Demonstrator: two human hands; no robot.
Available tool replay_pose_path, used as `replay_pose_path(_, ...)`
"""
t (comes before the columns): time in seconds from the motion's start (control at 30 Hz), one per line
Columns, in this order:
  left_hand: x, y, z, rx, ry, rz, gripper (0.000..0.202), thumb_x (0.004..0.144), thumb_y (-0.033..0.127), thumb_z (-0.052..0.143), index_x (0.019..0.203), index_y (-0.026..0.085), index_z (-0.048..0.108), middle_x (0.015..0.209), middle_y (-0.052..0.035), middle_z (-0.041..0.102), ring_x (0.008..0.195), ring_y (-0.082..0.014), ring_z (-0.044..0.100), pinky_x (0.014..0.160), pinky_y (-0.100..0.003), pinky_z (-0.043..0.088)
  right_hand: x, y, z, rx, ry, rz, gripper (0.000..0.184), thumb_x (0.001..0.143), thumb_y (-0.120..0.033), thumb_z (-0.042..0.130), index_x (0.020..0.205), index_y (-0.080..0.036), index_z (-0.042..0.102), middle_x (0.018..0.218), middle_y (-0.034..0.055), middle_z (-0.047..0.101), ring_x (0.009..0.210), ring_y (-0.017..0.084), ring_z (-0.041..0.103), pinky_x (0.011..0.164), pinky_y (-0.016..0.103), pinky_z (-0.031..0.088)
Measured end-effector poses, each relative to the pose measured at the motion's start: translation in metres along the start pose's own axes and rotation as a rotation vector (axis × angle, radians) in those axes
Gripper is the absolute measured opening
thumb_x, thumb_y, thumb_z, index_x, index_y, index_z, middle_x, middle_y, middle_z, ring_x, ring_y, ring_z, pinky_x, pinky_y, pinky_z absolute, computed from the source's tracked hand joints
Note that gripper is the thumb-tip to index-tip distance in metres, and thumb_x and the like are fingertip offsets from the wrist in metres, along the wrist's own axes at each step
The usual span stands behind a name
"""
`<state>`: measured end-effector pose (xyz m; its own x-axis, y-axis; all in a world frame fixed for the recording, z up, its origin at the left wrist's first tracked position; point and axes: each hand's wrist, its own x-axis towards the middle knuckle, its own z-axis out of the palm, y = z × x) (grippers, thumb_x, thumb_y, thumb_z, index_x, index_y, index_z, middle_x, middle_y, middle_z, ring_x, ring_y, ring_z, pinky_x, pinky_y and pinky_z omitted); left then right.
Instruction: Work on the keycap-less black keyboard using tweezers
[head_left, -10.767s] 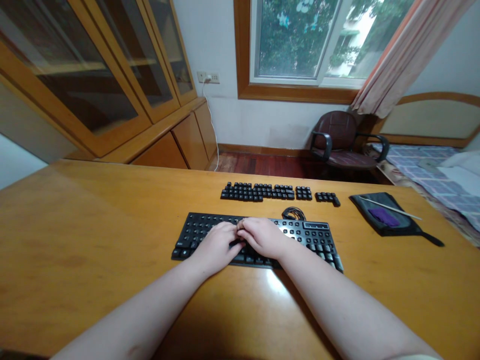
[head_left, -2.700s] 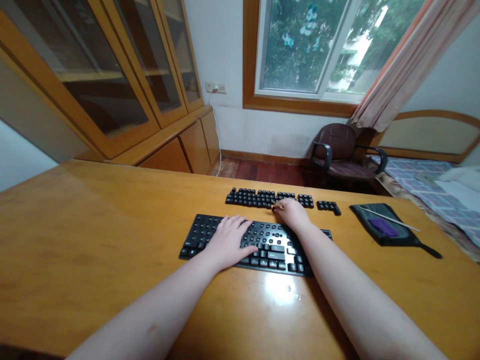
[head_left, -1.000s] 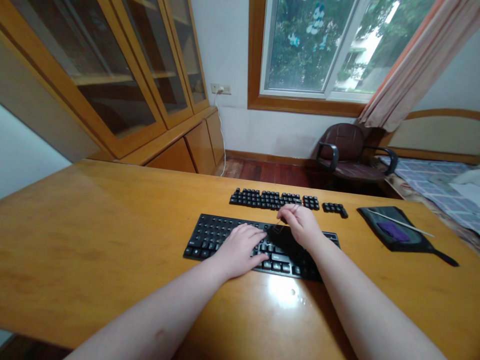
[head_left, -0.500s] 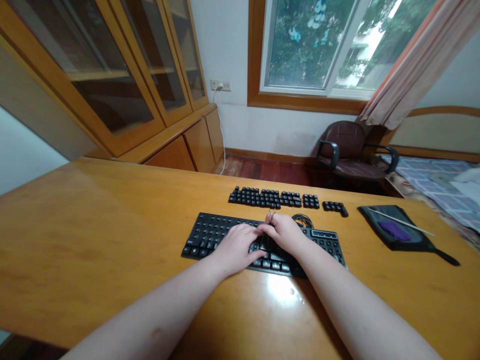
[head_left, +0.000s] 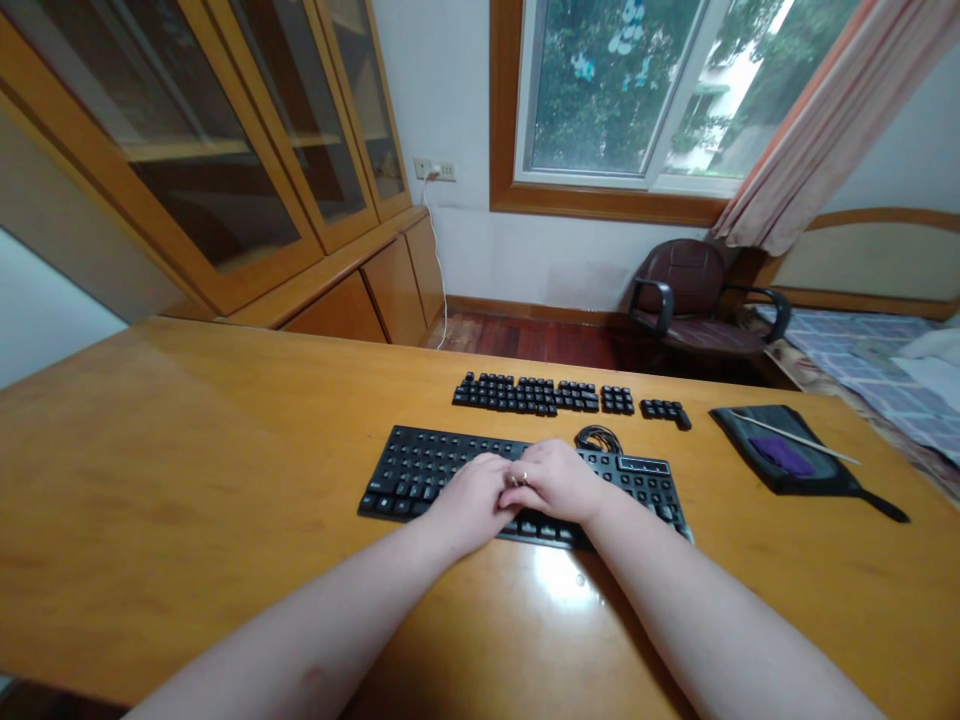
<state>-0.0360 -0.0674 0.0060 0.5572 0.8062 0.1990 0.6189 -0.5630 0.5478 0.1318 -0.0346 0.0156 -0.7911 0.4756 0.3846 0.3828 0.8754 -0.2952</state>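
A black keyboard [head_left: 420, 470] lies on the wooden desk, many of its keycaps off, with some caps left along its near edge. My left hand [head_left: 474, 500] rests over the keyboard's middle, its fingers bent and meeting the fingers of my right hand. My right hand [head_left: 559, 482] is closed over the same part, just to the right. A small shiny, wire-like thing [head_left: 519, 480] shows at its fingers; I cannot tell its kind. The fingertips of both hands and the keys below them are hidden.
Behind the keyboard, loose black keycaps [head_left: 502, 393] stand in grouped rows. A coiled black cable [head_left: 598, 438] lies at the keyboard's back edge. On the right is a dark pouch [head_left: 810, 475] with a purple cloth [head_left: 781, 455] and a thin stick [head_left: 795, 438] on it.
My right hand has come nearer and lower, turning so its knuckles face up, and the wire-like thing has moved with it. The left hand's thumb is now tucked in. The view has shifted slightly.
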Motion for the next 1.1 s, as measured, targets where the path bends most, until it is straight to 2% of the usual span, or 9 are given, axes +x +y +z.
replay_pose_path(0.27, 0.002, -0.003, 0.001, -0.042, 0.02, -0.018, 0.013, 0.077, 0.024, 0.061, 0.089, 0.02, 0.064, 0.093, -0.0031, 0.065, 0.09, -0.0203, 0.055, 0.085, -0.034, 0.043, -0.004, 0.003, 0.005, 0.084, 0.101, 0.206, 0.041, 0.091, -0.041, 0.041, 0.063, -0.017, 0.06, 0.058, 0.0033, 0.062, 0.055, 0.012, 0.057, 0.058, 0.022, 0.042)
replay_pose_path(0.4, 0.001, -0.001, 0.0, -0.082, 0.067, -0.056, 0.018, 0.084, 0.029, 0.053, 0.097, 0.021, 0.062, 0.094, -0.0028, 0.066, 0.09, -0.0189, 0.057, 0.083, -0.032, 0.044, -0.004, 0.002, 0.0, 0.179, 0.402, 0.434, 0.043, 0.092, -0.037, 0.036, 0.057, -0.018, 0.053, 0.051, 0.0009, 0.056, 0.05, 0.011, 0.054, 0.054, 0.022, 0.041)
replay_pose_path(0.47, 0.0, -0.001, 0.0, -0.091, 0.082, -0.06, 0.02, 0.086, 0.029, 0.05, 0.1, 0.022, 0.062, 0.098, -0.0028, 0.066, 0.092, -0.0184, 0.058, 0.084, -0.032, 0.044, -0.004, 0.004, -0.002, 0.233, 0.478, 0.495, 0.041, 0.091, -0.036, 0.037, 0.055, -0.019, 0.05, 0.047, -0.001, 0.052, 0.047, 0.011, 0.051, 0.052, 0.022, 0.04)
replay_pose_path(0.73, 0.001, -0.004, 0.001, -0.134, 0.12, -0.135, 0.021, 0.079, 0.029, 0.061, 0.098, 0.021, 0.063, 0.098, -0.0028, 0.067, 0.093, -0.019, 0.059, 0.086, -0.031, 0.045, -0.007, 0.012, 0.009, 0.493, 0.494, 0.552, 0.032, 0.086, -0.038, 0.046, 0.061, -0.019, 0.051, 0.045, -0.0032, 0.049, 0.043, 0.011, 0.048, 0.048, 0.022, 0.039)
replay_pose_path(0.9, 0.0, -0.004, 0.002, -0.138, 0.139, -0.18, 0.022, 0.079, 0.029, 0.06, 0.099, 0.02, 0.064, 0.096, -0.0036, 0.067, 0.089, -0.0188, 0.061, 0.083, -0.031, 0.047, -0.007, 0.014, 0.008, 0.553, 0.46, 0.477, 0.033, 0.086, -0.039, 0.047, 0.061, -0.018, 0.053, 0.048, -0.0028, 0.051, 0.045, 0.011, 0.05, 0.049, 0.022, 0.04)
replay_pose_path(1.1, 0.001, -0.003, 0.001, -0.139, 0.152, -0.152, 0.019, 0.082, 0.029, 0.056, 0.096, 0.021, 0.066, 0.094, -0.0036, 0.068, 0.088, -0.0185, 0.062, 0.082, -0.031, 0.047, -0.003, 0.011, 0.005, 0.551, 0.31, 0.318, 0.028, 0.085, -0.034, 0.05, 0.065, -0.017, 0.06, 0.054, -0.0015, 0.055, 0.049, 0.01, 0.052, 0.052, 0.021, 0.042)
